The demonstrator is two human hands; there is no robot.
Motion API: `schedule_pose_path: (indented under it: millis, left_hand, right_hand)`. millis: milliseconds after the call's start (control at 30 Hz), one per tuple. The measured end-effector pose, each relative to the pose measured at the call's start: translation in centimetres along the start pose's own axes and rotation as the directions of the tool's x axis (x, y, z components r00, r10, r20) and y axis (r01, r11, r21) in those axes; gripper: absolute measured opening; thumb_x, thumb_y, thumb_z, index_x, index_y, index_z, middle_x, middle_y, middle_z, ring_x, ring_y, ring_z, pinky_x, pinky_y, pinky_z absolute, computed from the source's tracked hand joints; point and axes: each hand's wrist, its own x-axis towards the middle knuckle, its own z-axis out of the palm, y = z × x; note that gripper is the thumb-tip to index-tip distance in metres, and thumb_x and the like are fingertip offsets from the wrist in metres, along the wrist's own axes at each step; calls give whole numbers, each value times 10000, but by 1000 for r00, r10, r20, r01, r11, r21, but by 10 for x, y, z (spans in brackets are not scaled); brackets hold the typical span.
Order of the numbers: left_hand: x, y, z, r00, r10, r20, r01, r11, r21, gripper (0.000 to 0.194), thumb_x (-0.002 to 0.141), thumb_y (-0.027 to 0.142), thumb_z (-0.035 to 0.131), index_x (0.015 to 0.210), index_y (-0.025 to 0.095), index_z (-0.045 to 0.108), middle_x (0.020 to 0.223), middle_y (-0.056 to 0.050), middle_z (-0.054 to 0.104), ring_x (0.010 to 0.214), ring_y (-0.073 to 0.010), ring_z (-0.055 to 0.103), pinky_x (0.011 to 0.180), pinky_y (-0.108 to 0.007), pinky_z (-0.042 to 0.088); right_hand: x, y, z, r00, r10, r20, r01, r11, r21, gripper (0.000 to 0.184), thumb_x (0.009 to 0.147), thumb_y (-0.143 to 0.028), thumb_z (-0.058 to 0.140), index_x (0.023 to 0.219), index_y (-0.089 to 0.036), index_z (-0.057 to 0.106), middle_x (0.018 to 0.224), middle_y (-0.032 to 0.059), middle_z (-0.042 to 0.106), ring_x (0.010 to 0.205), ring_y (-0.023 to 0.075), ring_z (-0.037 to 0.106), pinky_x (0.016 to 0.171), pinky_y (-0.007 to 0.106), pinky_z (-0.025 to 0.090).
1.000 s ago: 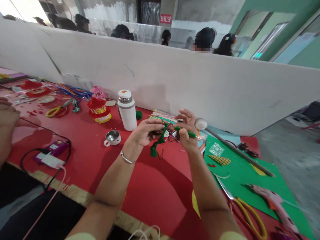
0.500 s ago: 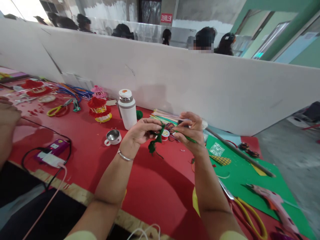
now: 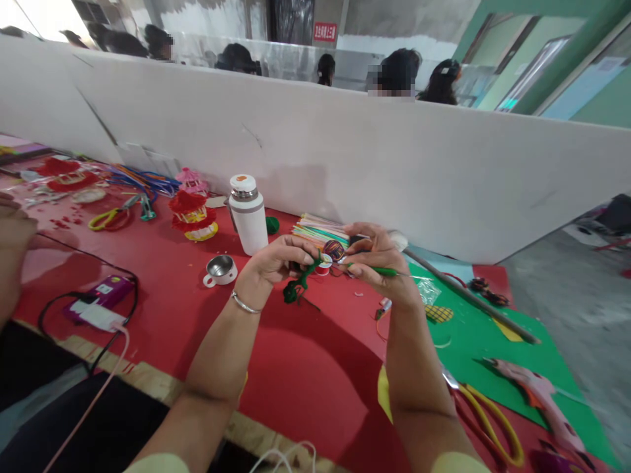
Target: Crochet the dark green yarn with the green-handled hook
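My left hand (image 3: pixel 288 256) pinches a small dark green crocheted yarn piece (image 3: pixel 292 290), which hangs below the fingers with a thin dark strand trailing from it. In my right hand (image 3: pixel 379 259) is a slim crochet hook (image 3: pixel 386 270) with a green grip. Its one end points left toward the yarn piece, and a thin shaft sticks out right past the hand. Whether the hook's tip touches the yarn I cannot tell. Just behind the hands lie a multicoloured yarn ball (image 3: pixel 334 249) and a red-and-white thread spool (image 3: pixel 324 265).
A white thermos (image 3: pixel 248 220) and a steel-lined cup (image 3: pixel 221 269) stand left of my hands. Farther left are red pagoda-like crafts (image 3: pixel 190 213) and a purple power box (image 3: pixel 106 295). Large scissors (image 3: pixel 486 420) and a pink glue gun (image 3: pixel 537 394) lie right. A co-worker's hand (image 3: pixel 14 230) is far left.
My right hand has turned, so the hook now lies nearly level with its shaft showing on the right. The green yarn piece has shifted slightly left in my left hand.
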Motion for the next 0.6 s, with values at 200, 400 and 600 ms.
schedule_pose_path:
  millis: [200, 400, 600]
  left_hand:
    - [2, -3, -2, 999, -33, 33, 35, 999, -35, 202, 496, 151, 809, 690, 113, 770, 447, 13, 563, 377, -65, 429, 342, -174, 213]
    - [2, -7, -5, 993, -53, 110, 53, 999, -4, 217, 520, 218, 845, 681, 113, 745, 470, 3, 574, 376, -67, 420, 324, -177, 264]
    - [3, -9, -7, 991, -15, 135, 10, 999, 38, 236, 605, 299, 875, 689, 120, 746, 528, -25, 623, 416, -86, 500, 358, -181, 335]
  right_hand:
    - [-1, -1, 3, 998, -50, -35, 47, 996, -75, 189, 972, -417, 712, 1097, -378, 847, 1440, 52, 602, 1281, 275, 599, 923, 430, 626]
    - [-2, -1, 4, 995, -80, -67, 74, 993, -92, 181, 953, -398, 738, 1099, -397, 844, 1434, 41, 599, 1229, 264, 615, 883, 416, 631]
    - [0, -3, 6, 992, -77, -99, 69, 994, -83, 164, 931, -386, 763, 1069, -401, 851, 1403, 39, 609, 1209, 271, 614, 848, 413, 633]
